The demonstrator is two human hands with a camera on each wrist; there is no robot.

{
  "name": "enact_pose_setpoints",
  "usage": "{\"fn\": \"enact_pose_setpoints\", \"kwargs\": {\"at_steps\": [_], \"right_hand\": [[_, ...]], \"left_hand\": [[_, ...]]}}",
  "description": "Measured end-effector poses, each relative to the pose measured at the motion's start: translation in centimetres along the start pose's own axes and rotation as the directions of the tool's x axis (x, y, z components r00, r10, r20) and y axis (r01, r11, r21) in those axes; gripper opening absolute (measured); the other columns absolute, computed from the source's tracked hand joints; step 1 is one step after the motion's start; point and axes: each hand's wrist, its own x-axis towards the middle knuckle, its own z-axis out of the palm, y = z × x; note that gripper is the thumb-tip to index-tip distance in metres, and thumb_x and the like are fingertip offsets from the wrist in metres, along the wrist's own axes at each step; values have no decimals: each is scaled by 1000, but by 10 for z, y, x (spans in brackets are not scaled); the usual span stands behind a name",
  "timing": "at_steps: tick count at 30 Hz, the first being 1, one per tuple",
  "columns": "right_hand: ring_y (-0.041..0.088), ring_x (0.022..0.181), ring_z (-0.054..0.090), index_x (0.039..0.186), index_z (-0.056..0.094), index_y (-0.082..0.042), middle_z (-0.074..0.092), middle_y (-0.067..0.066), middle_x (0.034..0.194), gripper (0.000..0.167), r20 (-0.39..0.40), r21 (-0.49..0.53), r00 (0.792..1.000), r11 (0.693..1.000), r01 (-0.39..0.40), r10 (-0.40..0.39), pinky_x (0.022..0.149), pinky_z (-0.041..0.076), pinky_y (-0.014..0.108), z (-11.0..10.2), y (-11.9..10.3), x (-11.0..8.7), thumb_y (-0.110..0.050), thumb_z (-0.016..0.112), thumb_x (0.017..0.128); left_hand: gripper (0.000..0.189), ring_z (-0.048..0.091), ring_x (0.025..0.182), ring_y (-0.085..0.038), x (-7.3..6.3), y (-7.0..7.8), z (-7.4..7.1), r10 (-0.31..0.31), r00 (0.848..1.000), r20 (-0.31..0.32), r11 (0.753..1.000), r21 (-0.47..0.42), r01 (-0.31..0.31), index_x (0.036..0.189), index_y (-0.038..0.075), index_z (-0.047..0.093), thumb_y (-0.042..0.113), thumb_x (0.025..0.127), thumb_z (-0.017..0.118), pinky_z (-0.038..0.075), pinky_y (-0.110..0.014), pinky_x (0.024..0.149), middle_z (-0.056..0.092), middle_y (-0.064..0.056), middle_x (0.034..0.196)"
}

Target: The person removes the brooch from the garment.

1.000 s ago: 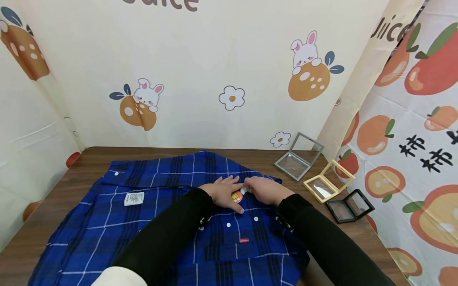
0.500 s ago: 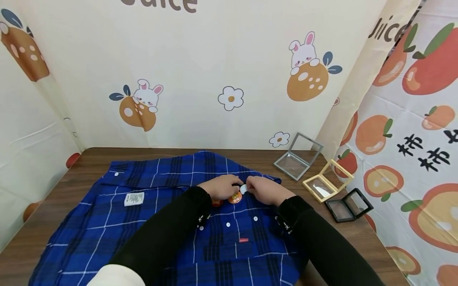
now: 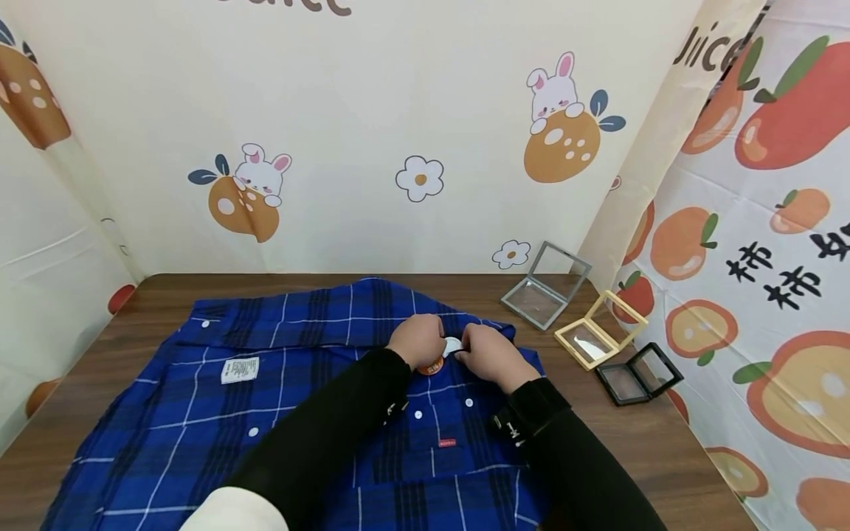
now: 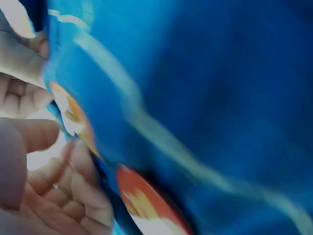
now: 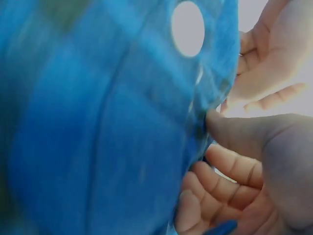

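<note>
A blue plaid shirt point(image 3: 292, 413) lies spread before me. At its upper right my left hand point(image 3: 417, 341) has curled fingers and grips the cloth edge beside an orange-and-red round badge point(image 3: 432, 366). In the left wrist view this badge point(image 4: 73, 117) sits at the fold near the thumb, with a redder badge point(image 4: 151, 205) close by. My right hand point(image 3: 494, 355) faces the left one and pinches the shirt's cloth, thumb in front and fingers behind in the right wrist view. Between both hands shows a small white rounded piece point(image 3: 451, 345).
To the right stand a grey hinged frame point(image 3: 546, 287), a yellow one point(image 3: 598, 332) and a black one point(image 3: 639, 376), all propped open on the wooden table point(image 3: 624, 450). A patterned wall hanging point(image 3: 345, 214) rises behind.
My left hand, at first spread flat over the badges, has drawn its fingers in and curled them at the cloth near the white piece. The right hand keeps its hold close by.
</note>
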Motion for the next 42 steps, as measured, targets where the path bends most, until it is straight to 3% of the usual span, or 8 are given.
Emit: {"fn": "enact_pose_setpoints", "kwargs": {"at_steps": [4, 8, 13, 20, 26, 42], "right_hand": [[19, 73, 57, 92, 62, -8, 60, 4, 85, 22, -6, 43, 996, 995, -86, 86, 71, 49, 38, 3, 0, -1, -24, 76, 96], [21, 77, 60, 98, 65, -6, 64, 7, 92, 24, -10, 70, 990, 987, -142, 143, 75, 52, 41, 6, 2, -2, -26, 77, 95], [22, 82, 61, 105, 65, -2, 66, 10, 99, 30, -9, 84, 988, 985, -152, 154, 79, 53, 43, 8, 4, -2, -26, 79, 93], [23, 83, 61, 109, 64, -2, 66, 11, 102, 34, 4, 84, 986, 982, -168, 168, 80, 52, 42, 10, 8, -2, -27, 81, 92], [23, 84, 61, 110, 64, -3, 66, 11, 103, 36, 19, 107, 982, 976, -191, 190, 81, 53, 42, 10, 9, -1, -28, 81, 92], [21, 80, 60, 110, 62, -2, 65, 9, 99, 34, 23, 127, 985, 976, -174, 173, 77, 52, 41, 8, 10, -4, -26, 79, 94]], "left_hand": [[44, 42, 48, -15, 0, 11, -3, -103, 994, 29, 995, 8, 103, 59, 13, 45, 8, 99, 61, 35, -26, 47, 36, 1, 55], [42, 46, 51, -15, -3, 17, -4, -133, 991, 15, 991, -12, 133, 58, 13, 49, 5, 97, 62, 39, -27, 48, 41, 1, 56], [35, 50, 57, -16, -3, 15, -4, -97, 995, 21, 995, -23, 97, 64, 12, 51, 6, 97, 63, 43, -26, 55, 44, 1, 62], [11, 59, 69, -15, -3, 10, -3, -53, 999, -2, 996, -79, 53, 86, 11, 63, 11, 96, 68, 48, -27, 64, 62, 0, 79], [15, 59, 68, -15, -1, 6, 0, -28, 999, -23, 996, -84, 26, 84, 12, 61, 12, 96, 70, 48, -27, 62, 61, 0, 78], [13, 59, 67, -17, -1, -2, -7, -27, 999, -28, 995, -93, 24, 85, 10, 62, 11, 96, 69, 47, -26, 55, 61, -3, 80]]}}
